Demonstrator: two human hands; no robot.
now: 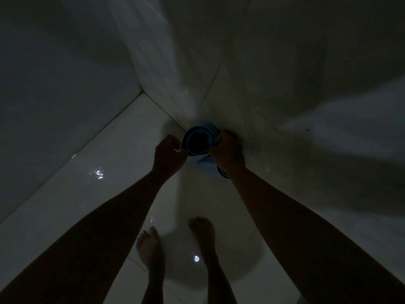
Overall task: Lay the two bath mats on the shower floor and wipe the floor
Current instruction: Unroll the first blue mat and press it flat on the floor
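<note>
Head view: left hand (169, 151), right hand (228, 148) both clamped on rolled blue rubber bath mat (198, 140); glossy white shower floor (65, 194) bare, neither mat laid, wiping pending.

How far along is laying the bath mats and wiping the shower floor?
Nothing looks done: no mat lies on the glossy white tiled floor. In hand: the left hand and right hand grip a rolled blue bath mat. Left: unrolling, laying both mats, wiping the floor.
</note>
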